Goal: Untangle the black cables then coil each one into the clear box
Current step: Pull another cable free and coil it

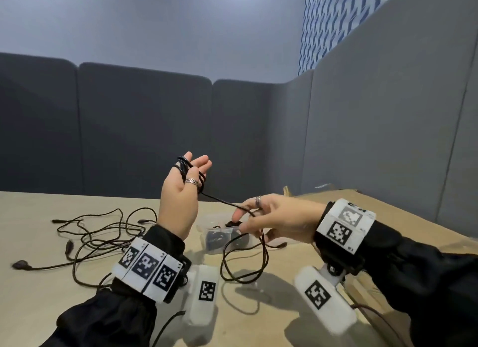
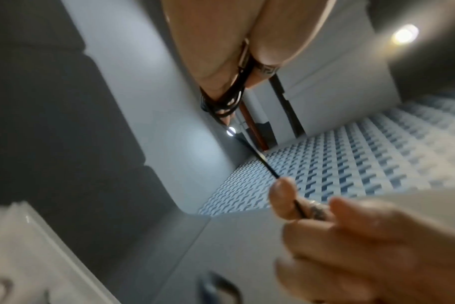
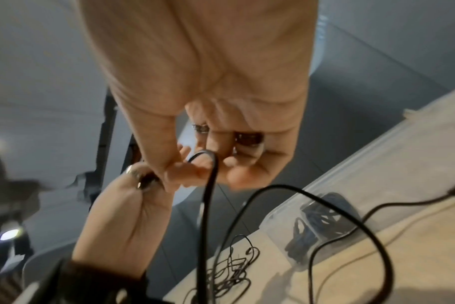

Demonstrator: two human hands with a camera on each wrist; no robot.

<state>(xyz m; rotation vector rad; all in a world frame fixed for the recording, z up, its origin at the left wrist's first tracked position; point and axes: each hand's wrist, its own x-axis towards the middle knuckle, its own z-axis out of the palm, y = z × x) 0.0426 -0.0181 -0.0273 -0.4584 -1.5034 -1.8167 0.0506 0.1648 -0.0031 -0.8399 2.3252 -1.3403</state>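
My left hand (image 1: 192,165) is raised above the table with straight fingers, and a black cable (image 1: 219,200) is wound in a few loops round them. From that coil (image 2: 221,102) the cable runs taut down to my right hand (image 1: 241,221). That hand pinches it between thumb and forefinger (image 2: 283,193), over the clear box (image 1: 207,230). Below the right hand the cable's slack hangs in a loop (image 1: 263,256) onto the table. Dark coiled cables lie inside the box (image 3: 286,214). More black cables lie in a loose tangle (image 1: 103,233) on the table at the left.
The wooden table (image 1: 258,321) is fenced by grey partition panels (image 1: 144,129) at the back and right. Cable plugs (image 1: 20,264) lie near the left edge. A sheet of brown cardboard (image 1: 362,199) lies at the far right.
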